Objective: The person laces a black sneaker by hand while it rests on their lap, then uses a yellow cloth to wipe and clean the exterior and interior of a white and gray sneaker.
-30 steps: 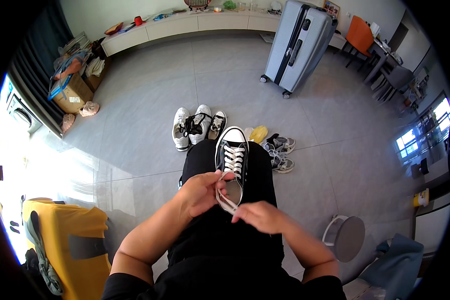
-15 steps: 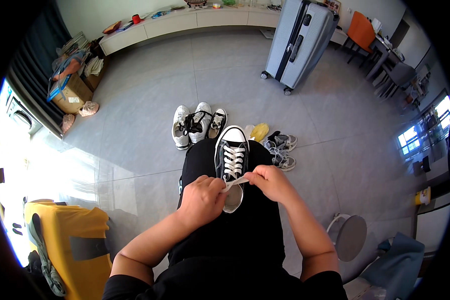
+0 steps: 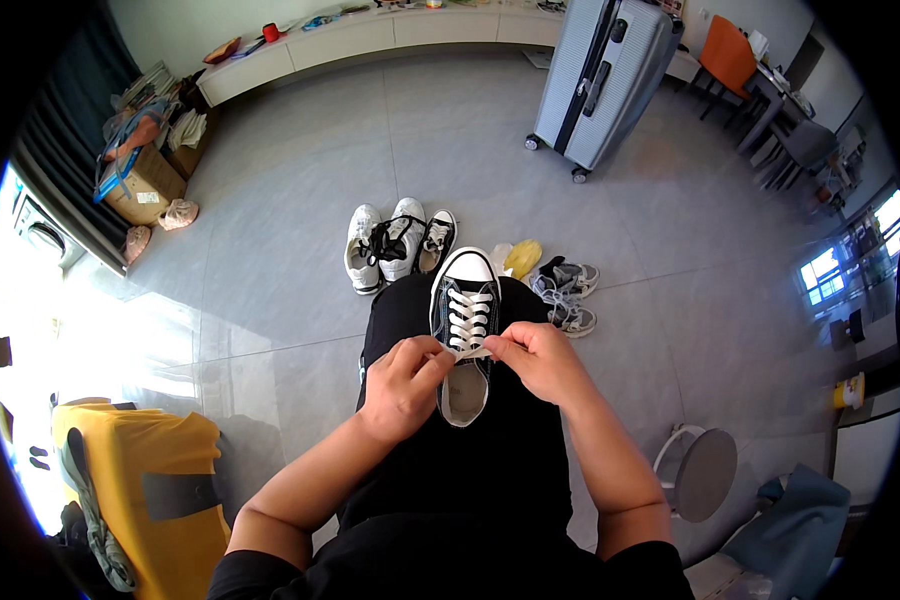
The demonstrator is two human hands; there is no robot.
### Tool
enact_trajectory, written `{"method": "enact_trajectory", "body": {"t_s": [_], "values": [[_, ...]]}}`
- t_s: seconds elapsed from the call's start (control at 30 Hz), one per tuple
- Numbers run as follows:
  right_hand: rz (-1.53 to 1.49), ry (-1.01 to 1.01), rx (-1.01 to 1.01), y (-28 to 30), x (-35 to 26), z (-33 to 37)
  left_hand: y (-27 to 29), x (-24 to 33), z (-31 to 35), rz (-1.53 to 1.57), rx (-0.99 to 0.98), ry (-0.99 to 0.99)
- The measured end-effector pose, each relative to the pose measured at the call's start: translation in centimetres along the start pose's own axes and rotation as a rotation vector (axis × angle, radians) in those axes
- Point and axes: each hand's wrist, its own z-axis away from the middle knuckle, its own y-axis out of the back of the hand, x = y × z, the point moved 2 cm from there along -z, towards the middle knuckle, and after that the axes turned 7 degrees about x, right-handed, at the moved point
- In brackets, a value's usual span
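A black canvas sneaker (image 3: pixel 467 269) with a white toe cap rests on my lap, toe pointing away from me. White shoelaces (image 3: pixel 468 316) criss-cross up its front. At the top of the lacing, my left hand (image 3: pixel 402 385) pinches the lace on the left side. My right hand (image 3: pixel 538 362) grips the lace between thumb and finger on the right side. Both hands are close to the shoe's opening, where the pale insole (image 3: pixel 464 392) shows. How the lace ends cross between the fingers is partly hidden.
On the floor ahead stand white sneakers (image 3: pixel 362 250), a matching black sneaker (image 3: pixel 437 240) and grey sneakers (image 3: pixel 570 298) beside a yellow item (image 3: pixel 522 259). Farther off is a silver suitcase (image 3: pixel 595 90). A round stool (image 3: pixel 705 475) stands right, a yellow-covered seat (image 3: pixel 140 460) left.
Both hands have moved slightly away from me, bringing the lace down against the top of the lacing. More of the shoe's opening now shows.
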Motion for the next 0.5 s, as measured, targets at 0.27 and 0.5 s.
{"method": "enact_trajectory", "body": {"t_s": [0.27,0.5], "values": [[0.025,-0.067,-0.045,-0.3,1.7,0.2,-2.8,-1.1,0.5,0.335,0.246,0.450],[-0.007,-0.153,-0.157,-0.2,4.3,0.7,-3.6,-2.2,2.0,0.954,-0.009,1.396]]}}
